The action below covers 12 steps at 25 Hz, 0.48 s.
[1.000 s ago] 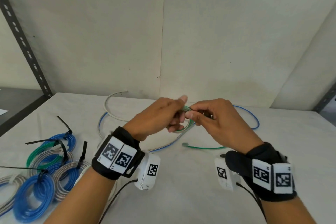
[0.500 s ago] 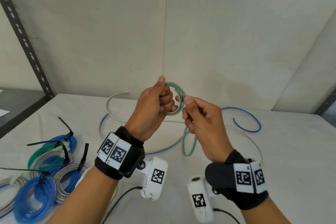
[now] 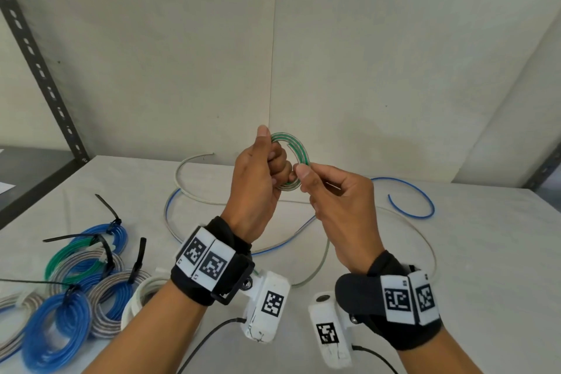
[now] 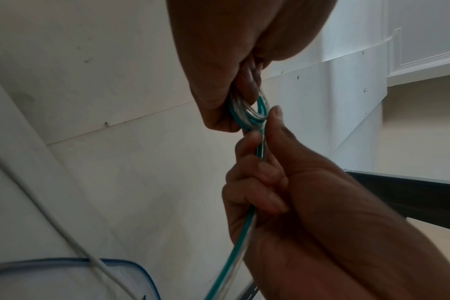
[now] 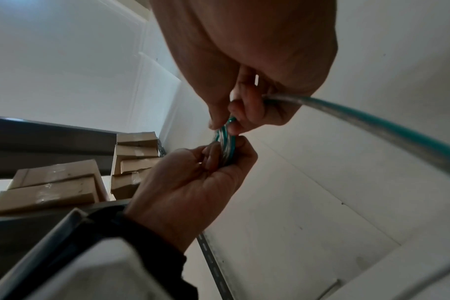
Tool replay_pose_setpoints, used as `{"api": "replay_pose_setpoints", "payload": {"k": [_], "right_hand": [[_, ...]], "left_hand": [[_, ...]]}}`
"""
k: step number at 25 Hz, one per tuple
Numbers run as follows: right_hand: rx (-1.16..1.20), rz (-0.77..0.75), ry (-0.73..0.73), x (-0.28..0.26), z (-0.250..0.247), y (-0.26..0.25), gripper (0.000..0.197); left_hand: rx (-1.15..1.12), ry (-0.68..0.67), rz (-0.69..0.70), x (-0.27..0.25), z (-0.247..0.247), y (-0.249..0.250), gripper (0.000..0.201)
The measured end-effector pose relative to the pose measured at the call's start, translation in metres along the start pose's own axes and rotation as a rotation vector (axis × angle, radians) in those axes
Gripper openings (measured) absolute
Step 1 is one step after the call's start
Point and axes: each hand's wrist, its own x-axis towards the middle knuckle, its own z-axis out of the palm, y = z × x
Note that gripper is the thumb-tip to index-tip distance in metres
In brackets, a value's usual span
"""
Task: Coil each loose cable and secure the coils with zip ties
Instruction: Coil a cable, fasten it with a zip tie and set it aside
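Note:
A small coil of green-and-clear cable (image 3: 296, 147) is held up in the air above the white table (image 3: 455, 252). My left hand (image 3: 273, 150) grips the coil's left side, thumb on top and fingers curled through the loop. Touching it from the right, my right hand (image 3: 303, 177) pinches the cable at the coil's lower right edge. In the left wrist view the coil (image 4: 247, 113) sits between the two hands, and the loose tail (image 4: 234, 253) runs down through my right fist. The right wrist view shows the tail (image 5: 373, 125) arcing away past the palm.
A loose blue cable (image 3: 406, 200) and a loose grey-white cable (image 3: 182, 179) lie on the far part of the table. Several finished coils (image 3: 76, 276) bound with black zip ties lie at the left front. A perforated shelf upright (image 3: 39, 64) rises at the left.
Both hands have risen from just above the table, carrying the green coil up. The green tail has lifted off the table. My right wrist has moved left and nearer.

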Motion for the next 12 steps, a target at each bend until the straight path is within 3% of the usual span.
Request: {"api": "replay_pose_setpoints", "payload": {"k": [5,10,12], "right_hand": [[-0.148,-0.071,0.033,0.011,-0.016,-0.002,0.014],[-0.211,-0.058,-0.002,0.022,-0.037,-0.002,0.01],[-0.222,-0.05,-0.024,0.023,-0.039,-0.001,0.009]], "left_hand": [[-0.016,-0.089,-0.08,0.002,0.0,-0.001,0.045],[0.347,-0.272,-0.036,0.002,-0.015,0.012,0.027],[0.375,-0.284,-0.022,0.001,-0.019,0.016,0.022]]}}
